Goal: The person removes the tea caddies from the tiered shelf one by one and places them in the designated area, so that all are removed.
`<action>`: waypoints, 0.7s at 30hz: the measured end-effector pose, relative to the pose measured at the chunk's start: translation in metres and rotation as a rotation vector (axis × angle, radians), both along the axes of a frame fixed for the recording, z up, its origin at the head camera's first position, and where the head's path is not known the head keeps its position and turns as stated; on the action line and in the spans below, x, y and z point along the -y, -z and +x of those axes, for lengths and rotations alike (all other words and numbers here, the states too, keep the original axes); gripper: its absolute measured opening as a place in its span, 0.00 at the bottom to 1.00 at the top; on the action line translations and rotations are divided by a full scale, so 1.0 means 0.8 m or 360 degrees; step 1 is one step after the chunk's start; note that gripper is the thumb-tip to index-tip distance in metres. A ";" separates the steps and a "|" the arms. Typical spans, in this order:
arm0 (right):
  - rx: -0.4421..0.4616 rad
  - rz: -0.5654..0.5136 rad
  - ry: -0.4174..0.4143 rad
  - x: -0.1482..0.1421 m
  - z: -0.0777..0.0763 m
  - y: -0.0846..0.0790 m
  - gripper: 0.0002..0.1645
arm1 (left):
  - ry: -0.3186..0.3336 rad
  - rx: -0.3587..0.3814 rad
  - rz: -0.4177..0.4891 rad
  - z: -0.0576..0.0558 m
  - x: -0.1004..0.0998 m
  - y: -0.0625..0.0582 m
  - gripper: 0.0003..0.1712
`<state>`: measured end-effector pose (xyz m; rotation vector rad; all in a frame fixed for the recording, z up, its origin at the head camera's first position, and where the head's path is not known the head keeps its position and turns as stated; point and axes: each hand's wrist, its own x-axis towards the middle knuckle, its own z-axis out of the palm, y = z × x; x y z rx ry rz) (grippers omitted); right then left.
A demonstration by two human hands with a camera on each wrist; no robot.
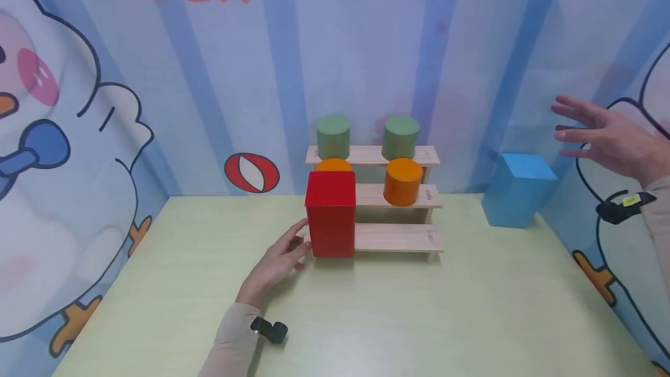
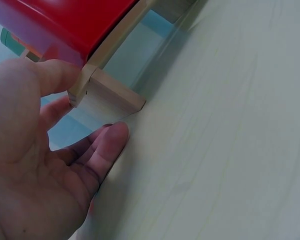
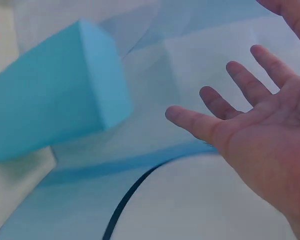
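Observation:
A tall red box (image 1: 331, 214) stands on the left end of the bottom step of a wooden three-step stand (image 1: 398, 237). My left hand (image 1: 277, 263) is at that end, thumb and forefinger at the plank's corner beside the box's base. In the left wrist view its other fingers (image 2: 109, 147) extend below the plank, near the table, with nothing in them. Over to the right, my right hand (image 1: 609, 138) hovers in the air, fingers spread and holding nothing. Nearest to it is a light-blue box (image 1: 518, 191), upright on the table by the right wall.
Two green cylinders (image 1: 333, 137) sit on the top step. An orange cylinder (image 1: 403, 182) stands on the middle step; another orange cylinder (image 1: 334, 164) is mostly hidden behind the red box. Printed walls (image 1: 356, 45) enclose the pale table (image 1: 398, 319) at the back and sides.

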<state>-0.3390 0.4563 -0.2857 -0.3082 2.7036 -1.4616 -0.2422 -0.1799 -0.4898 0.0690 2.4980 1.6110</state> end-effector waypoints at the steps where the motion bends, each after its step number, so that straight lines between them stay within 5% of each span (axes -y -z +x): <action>1: -0.0012 -0.0016 -0.0010 0.005 0.001 -0.007 0.52 | 0.0002 -0.0001 -0.0002 0.000 0.000 0.000 0.40; 9: -0.0181 -0.0116 -0.0097 0.066 0.015 -0.057 0.52 | 0.0009 -0.0004 0.0001 -0.002 0.000 0.001 0.39; 16: -0.0206 -0.0681 -0.0313 0.138 0.036 -0.090 0.50 | 0.0007 -0.0006 -0.0006 -0.005 0.001 0.001 0.38; 21: -0.0254 -0.0897 -0.0299 0.198 0.049 -0.105 0.47 | 0.0001 -0.0020 -0.0008 -0.010 0.002 0.000 0.38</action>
